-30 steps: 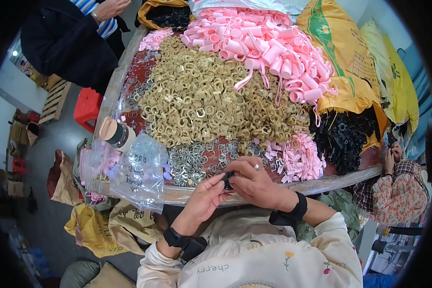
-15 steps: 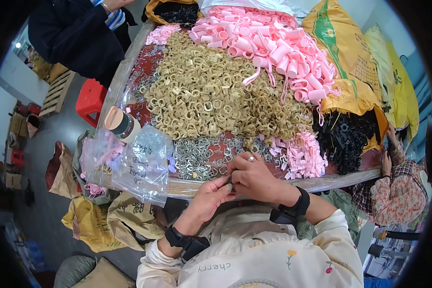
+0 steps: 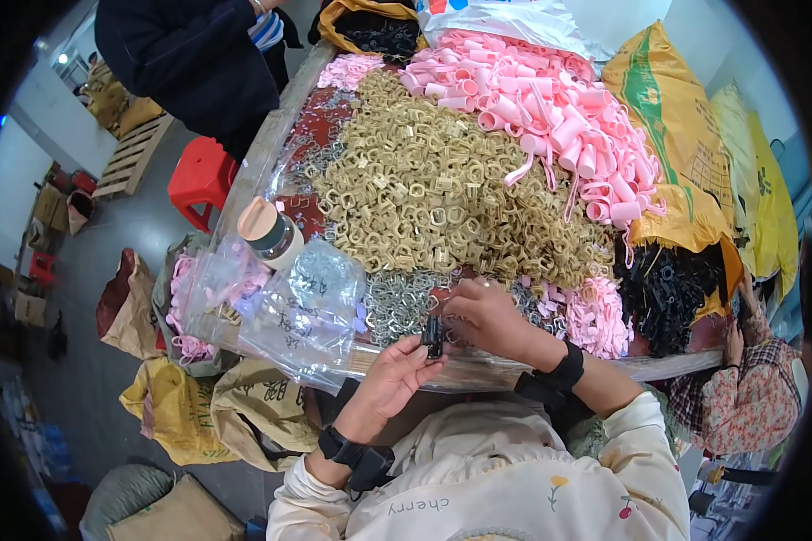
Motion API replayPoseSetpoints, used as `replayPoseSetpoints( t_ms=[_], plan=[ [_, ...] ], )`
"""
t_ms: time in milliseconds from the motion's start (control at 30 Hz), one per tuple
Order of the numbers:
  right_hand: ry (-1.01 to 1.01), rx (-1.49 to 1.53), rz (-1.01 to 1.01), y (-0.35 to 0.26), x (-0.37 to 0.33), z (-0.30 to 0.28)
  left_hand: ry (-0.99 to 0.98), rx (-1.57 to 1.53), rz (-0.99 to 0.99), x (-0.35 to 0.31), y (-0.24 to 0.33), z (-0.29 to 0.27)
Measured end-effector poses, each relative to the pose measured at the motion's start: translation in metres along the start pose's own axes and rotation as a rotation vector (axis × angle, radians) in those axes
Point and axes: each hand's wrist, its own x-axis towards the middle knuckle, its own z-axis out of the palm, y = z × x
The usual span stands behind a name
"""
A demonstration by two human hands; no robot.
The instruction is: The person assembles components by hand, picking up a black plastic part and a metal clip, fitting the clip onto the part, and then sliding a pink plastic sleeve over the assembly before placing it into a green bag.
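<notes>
Near the table's front edge, my left hand point(image 3: 395, 371) pinches a small black plastic part point(image 3: 433, 337) between thumb and fingers, holding it upright. Just right of it and slightly farther in is my right hand point(image 3: 496, 317), its fingers curled down by the silvery metal rings point(image 3: 397, 305). Its fingertips are partly hidden, so whatever they grip cannot be made out. Beyond both hands spreads a big heap of tan plastic buckles point(image 3: 415, 189). Small pink pieces point(image 3: 597, 317) are piled to the right of my right hand.
Pink tubes with straps point(image 3: 550, 117) are heaped at the back. Black parts point(image 3: 668, 279) spill from a yellow sack point(image 3: 668, 108) at right. A lidded bottle point(image 3: 271, 236) and a clear plastic bag point(image 3: 302, 311) occupy the left. Another person point(image 3: 185, 68) stands far left; one more point(image 3: 749, 388) is at right.
My right hand has come away from my left and moved farther over the table. The black part now shows in my left hand. The whole view has shifted a little.
</notes>
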Motion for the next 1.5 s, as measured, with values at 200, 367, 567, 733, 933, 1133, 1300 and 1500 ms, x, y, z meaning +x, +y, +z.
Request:
replayPoseSetpoints(
  t_ms=[200, 367, 567, 733, 933, 1133, 1300, 1500],
  plan=[
    [-0.195, -0.52, -0.185, 0.019, -0.002, 0.017, 0.021, -0.057, 0.046, -0.002, -0.001, -0.005],
    [-0.411, -0.413, -0.074, 0.023, -0.001, 0.008, 0.049, -0.049, 0.057, -0.001, -0.001, -0.002],
    [-0.167, 0.296, 0.076, 0.032, -0.012, -0.005, 0.057, -0.031, 0.051, 0.003, -0.001, 0.001],
    [-0.371, 0.764, 0.496, 0.003, -0.01, -0.032, 0.064, -0.002, 0.07, 0.007, -0.004, 0.007],
    [-0.341, 0.913, 0.39, 0.02, -0.025, -0.017, 0.028, 0.021, 0.061, 0.014, -0.008, 0.014],
    [-0.407, 0.983, 0.386, 0.025, -0.033, -0.01, -0.038, 0.017, 0.051, 0.016, -0.01, 0.018],
    [-0.244, 1.118, 0.457, 0.012, -0.033, -0.015, -0.008, 0.079, 0.069, 0.016, -0.009, 0.026],
    [-0.081, 0.849, 0.359, 0.011, -0.043, -0.008, 0.016, 0.066, 0.12, 0.019, -0.01, 0.022]
  ],
)
